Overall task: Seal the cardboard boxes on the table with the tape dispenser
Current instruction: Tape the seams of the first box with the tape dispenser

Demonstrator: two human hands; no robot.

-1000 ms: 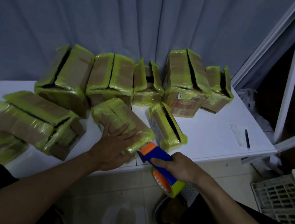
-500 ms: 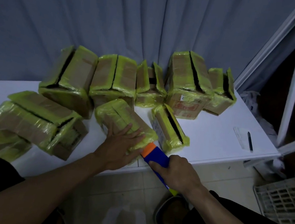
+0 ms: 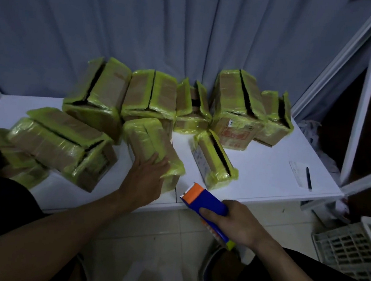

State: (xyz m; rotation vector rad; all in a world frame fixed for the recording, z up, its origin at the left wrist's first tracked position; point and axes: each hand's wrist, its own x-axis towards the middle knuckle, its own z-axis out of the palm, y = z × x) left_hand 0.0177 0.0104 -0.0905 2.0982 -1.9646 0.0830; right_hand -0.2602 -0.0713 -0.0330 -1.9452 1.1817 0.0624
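Several cardboard boxes wrapped in yellow-green tape crowd the white table [image 3: 266, 172]. My left hand [image 3: 146, 177] lies on the near end of a small taped box [image 3: 149, 141] at the table's front, fingers wrapped over its edge. My right hand [image 3: 237, 224] grips a blue tape dispenser [image 3: 207, 205] with an orange head, held just off the table's front edge, to the right of that box. Another small box [image 3: 214, 160] with an open top slit lies right of it.
A row of larger taped boxes [image 3: 150, 94] stands at the back against a grey curtain. More boxes [image 3: 59, 142] sit at the left. A pen on a paper slip [image 3: 307, 177] lies at the right. A white crate [image 3: 352, 249] stands on the floor.
My left hand has closed its fingers over the small box's near end. My right hand has pulled the dispenser away from that box, to the right and towards me.
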